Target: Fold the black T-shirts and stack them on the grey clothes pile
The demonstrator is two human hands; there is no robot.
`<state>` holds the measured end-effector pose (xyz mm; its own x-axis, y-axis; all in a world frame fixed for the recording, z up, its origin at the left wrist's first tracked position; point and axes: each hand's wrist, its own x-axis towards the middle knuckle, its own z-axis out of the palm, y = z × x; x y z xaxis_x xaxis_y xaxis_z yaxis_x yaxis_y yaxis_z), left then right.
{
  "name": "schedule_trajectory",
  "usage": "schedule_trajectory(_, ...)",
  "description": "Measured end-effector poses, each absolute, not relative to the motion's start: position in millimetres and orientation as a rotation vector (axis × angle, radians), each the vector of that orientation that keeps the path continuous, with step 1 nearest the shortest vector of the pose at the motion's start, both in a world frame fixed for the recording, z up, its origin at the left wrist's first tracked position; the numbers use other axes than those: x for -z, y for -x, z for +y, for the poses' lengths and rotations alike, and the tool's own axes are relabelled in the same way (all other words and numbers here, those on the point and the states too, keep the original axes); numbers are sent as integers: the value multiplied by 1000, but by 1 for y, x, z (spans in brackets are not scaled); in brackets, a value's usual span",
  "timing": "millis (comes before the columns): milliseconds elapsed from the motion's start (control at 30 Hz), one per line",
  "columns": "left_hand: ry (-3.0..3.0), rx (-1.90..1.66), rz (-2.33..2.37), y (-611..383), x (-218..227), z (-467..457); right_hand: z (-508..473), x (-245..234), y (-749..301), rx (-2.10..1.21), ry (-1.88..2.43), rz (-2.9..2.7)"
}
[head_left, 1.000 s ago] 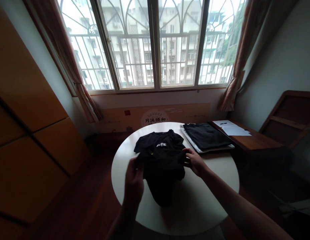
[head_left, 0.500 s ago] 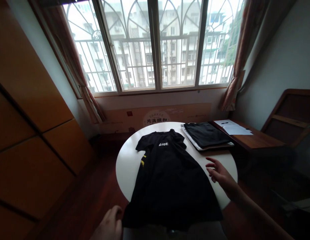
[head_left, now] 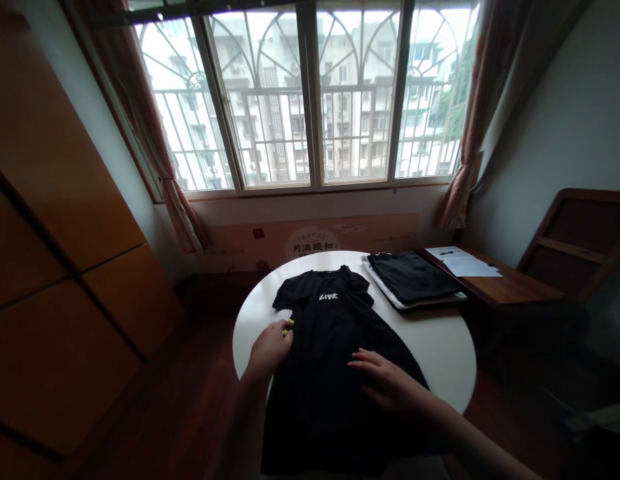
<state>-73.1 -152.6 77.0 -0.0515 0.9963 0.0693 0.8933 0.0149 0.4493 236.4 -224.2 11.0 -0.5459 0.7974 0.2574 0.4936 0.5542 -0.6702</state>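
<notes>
A black T-shirt (head_left: 335, 333) lies spread on the round white table (head_left: 250, 333), its collar at the far side and its hem hanging toward me. White lettering shows on its upper part, and a bit of yellow print peeks out at its left edge. At that edge, by the yellow print, the fingers of my left hand (head_left: 271, 345) are closed on the cloth. My right hand (head_left: 387, 379) is over the middle of the shirt with its fingers stretched out and apart; whether it touches the fabric I cannot tell.
Folded dark and white clothes (head_left: 413, 277) are stacked at the table's right back. Beyond them, papers (head_left: 463, 261) lie on a brown wooden table (head_left: 523, 283). A wooden cabinet (head_left: 65, 267) stands at the left, and a barred window (head_left: 310, 100) fills the back.
My left hand has gone from near the hem up to the shirt's left edge and closed there. My right hand has moved left, from beside the shirt to over it.
</notes>
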Motion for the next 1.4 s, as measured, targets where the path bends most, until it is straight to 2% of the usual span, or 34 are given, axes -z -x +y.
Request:
schedule_trajectory(333, -1677, -542, 2148, 133, -63, -8, -219, 19, -262, -720, 1247, -2355)
schedule_trajectory(533, -1550, -564, 2023, 139, -55, 33, -198, 44, -263, -759, 1268, -2427)
schedule_trajectory(667, -1563, -614, 1988, 146, -49, 56, -192, 62, -265, -655, 1234, -2393)
schedule_trajectory(833, -1478, -672, 2079, 172, -55, 90, -191, 68, -265, -558, 1201, -2431)
schedule_trajectory(1067, -1589, -501, 2267, 214, -66, 116, -192, 70, -258, -682, 1324, -2450)
schedule_trajectory(1233, -1790, -402, 2373, 208, -64, 107, -187, 46, -254, -869, 1446, -2455)
schedule_trajectory(1400, -2145, -388, 2288, 145, -54, 99, -154, -24, -241, -971, 1246, -2238)
